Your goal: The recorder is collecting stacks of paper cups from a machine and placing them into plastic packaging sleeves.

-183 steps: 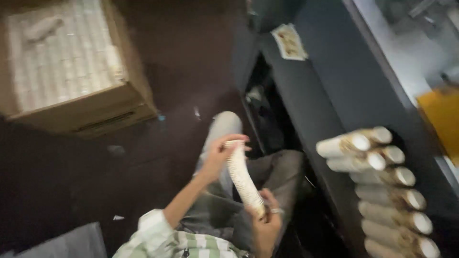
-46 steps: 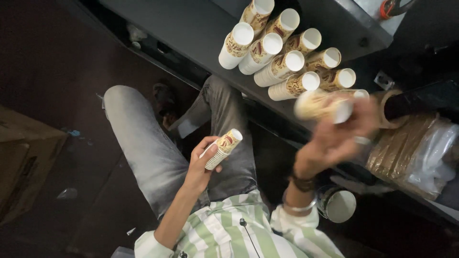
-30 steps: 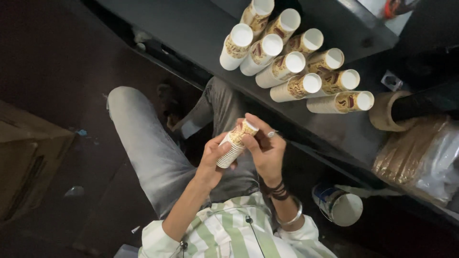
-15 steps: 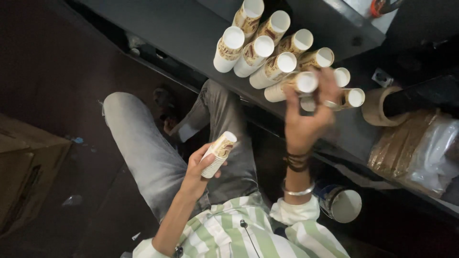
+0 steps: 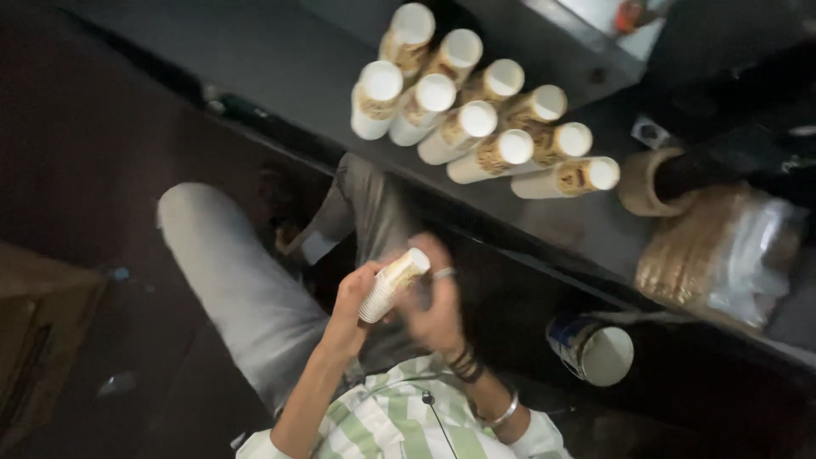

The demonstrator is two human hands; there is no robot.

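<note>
Short stack of paper cups [image 5: 393, 284], white with a brown-gold printed band, held over the lap, well below the near edge of the dark bench [image 5: 280, 59]. Gripped low around its body by the left hand [image 5: 355, 306], fingers curled closed on it, white open end tilted up and to the right. Right hand [image 5: 433, 302] blurred just beside the stack, fingers spread loosely, a ring on one finger and dark bands at the wrist; cannot tell whether touching the stack or clasping anything.

On the bench, a cluster of long cup stacks [image 5: 476, 119] lying side by side, round white ends toward the camera, the same brown-gold band on each, reaching from the middle of the bench toward its far edge. Toward the right end of the bench, a brown ring-shaped roll [image 5: 639, 180], and just beside it a clear plastic bag of brown flat pieces [image 5: 722, 255]. Below the bench's near edge, on the right, a blue-and-white cylindrical package [image 5: 595, 348] lying on its side, pale round end showing. At the far left, a corner of a cardboard box [image 5: 42, 331] on the floor.
</note>
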